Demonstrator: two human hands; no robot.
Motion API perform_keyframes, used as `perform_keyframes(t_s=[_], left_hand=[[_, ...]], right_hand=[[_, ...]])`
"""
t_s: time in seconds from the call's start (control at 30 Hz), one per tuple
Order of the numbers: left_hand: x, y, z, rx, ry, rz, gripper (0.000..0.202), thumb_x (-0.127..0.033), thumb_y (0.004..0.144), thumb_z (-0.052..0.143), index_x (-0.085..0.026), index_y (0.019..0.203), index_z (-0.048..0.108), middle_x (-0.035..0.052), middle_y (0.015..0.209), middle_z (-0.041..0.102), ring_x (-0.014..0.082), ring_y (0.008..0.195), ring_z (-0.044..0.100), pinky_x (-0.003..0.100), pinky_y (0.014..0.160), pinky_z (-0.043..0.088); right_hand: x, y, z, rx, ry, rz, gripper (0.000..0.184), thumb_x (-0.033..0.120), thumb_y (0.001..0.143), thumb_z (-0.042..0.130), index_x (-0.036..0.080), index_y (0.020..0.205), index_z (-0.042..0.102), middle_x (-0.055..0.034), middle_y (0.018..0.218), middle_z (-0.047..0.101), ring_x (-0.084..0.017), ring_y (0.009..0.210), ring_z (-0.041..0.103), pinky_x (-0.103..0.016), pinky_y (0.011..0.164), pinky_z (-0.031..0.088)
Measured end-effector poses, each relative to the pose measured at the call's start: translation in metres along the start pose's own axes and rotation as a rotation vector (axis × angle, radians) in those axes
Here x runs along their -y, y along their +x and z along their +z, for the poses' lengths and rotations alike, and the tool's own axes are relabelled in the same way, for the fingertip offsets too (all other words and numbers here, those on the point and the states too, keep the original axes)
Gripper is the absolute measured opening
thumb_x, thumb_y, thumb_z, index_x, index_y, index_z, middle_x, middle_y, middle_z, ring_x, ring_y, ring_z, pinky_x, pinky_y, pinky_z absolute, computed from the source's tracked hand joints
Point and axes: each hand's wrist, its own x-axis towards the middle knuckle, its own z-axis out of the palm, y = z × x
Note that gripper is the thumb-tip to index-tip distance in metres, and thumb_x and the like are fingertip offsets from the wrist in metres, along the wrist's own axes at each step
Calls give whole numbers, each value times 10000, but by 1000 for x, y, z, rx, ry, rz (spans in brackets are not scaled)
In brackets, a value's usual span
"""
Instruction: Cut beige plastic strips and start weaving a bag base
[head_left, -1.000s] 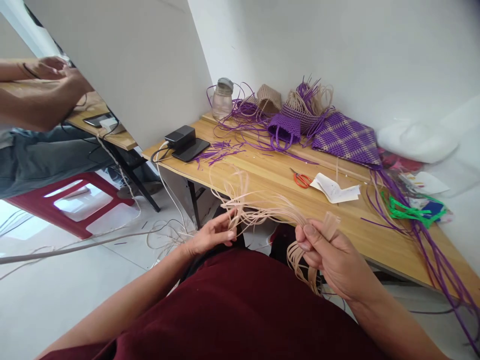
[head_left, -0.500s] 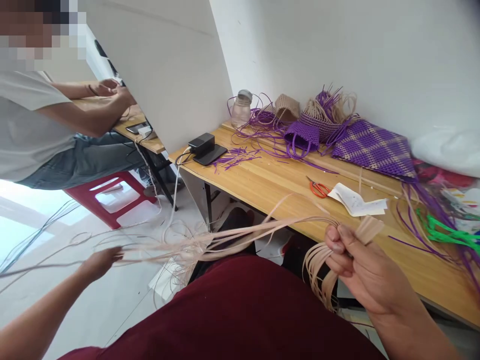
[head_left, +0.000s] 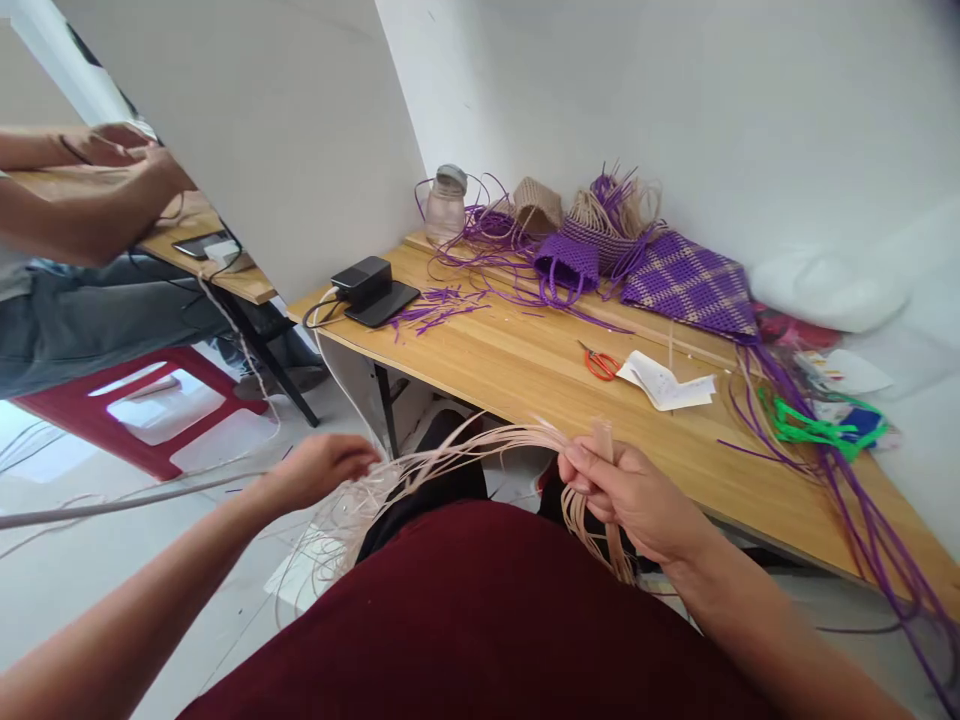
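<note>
My right hand point(head_left: 615, 485) grips a bundle of beige weaving strips point(head_left: 517, 437) between thumb and fingers. Their flat gathered ends stick up above the fist, and loops hang below it. From there the strips run left across my lap in a loose arc. My left hand point(head_left: 322, 472) is at the left end of this arc, over the floor, with bent fingers closed around the strips; just how many they hold is blurred. Part of the strips' length falls in a tangle point(head_left: 349, 540) beside my leg.
On the wooden table point(head_left: 480, 350) lie orange-handled scissors point(head_left: 600, 363), folded paper point(head_left: 664, 382), purple scraps point(head_left: 435, 312), a phone point(head_left: 382, 303) and a green tangle point(head_left: 810, 425). Behind them are a jar point(head_left: 446, 205) and a purple woven piece point(head_left: 690, 280). A co-worker sits left on a red stool point(head_left: 157, 425).
My left hand has come right, closer to my right hand, and the strips between them sag more. The view has swung left-to-right, so the table things appear further left.
</note>
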Motion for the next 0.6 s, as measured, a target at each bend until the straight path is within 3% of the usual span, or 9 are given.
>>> perform_keyframes(t_s=[0.03,0.1,0.2,0.27,0.37,0.47,0.6], left_hand=[[-25,11,6,98,-21,98,256,-420,811,598,-239,901,756,11,734,717,172,665,652,253,646,509],[-75,29,15,145,-72,269,303,-391,898,509,-217,1028,720,25,866,725,161,770,654,250,725,512],[-138,51,27,253,-131,433,357,-370,879,566,-189,1171,664,54,1076,709,140,792,642,243,733,508],[-167,60,34,432,-115,505,488,-348,833,635,-194,1294,600,62,1134,694,132,769,632,238,699,500],[-194,66,44,701,-37,566,440,-229,838,591,-205,1275,637,19,930,716,115,699,611,211,647,473],[-210,64,50,848,-45,547,374,-190,890,484,-189,1203,690,-24,614,603,99,556,537,194,559,434],[-217,58,55,1008,-243,474,363,-347,953,460,-152,1141,701,9,672,617,80,494,442,198,492,392]], right_hand=[[1,0,-1,15,-22,10,436,563,872,594,139,779,557,41,655,374,-29,470,205,-195,424,128],[6,-2,-2,45,-71,25,437,562,869,592,138,768,561,42,644,379,-29,458,204,-199,417,121],[14,-8,-5,77,-157,33,451,565,879,566,136,744,584,38,619,381,-39,459,223,-207,412,125],[19,-12,-9,84,-207,29,444,550,882,564,136,726,599,31,615,393,-44,467,241,-211,412,142],[25,-19,-14,87,-222,29,411,508,883,571,139,704,604,30,607,403,-43,461,242,-214,405,151],[32,-27,-21,105,-197,44,399,498,882,566,144,701,602,38,594,384,-41,447,221,-214,395,133],[39,-39,-29,120,-193,65,415,523,880,563,150,700,590,37,608,371,-45,459,228,-209,398,134]])
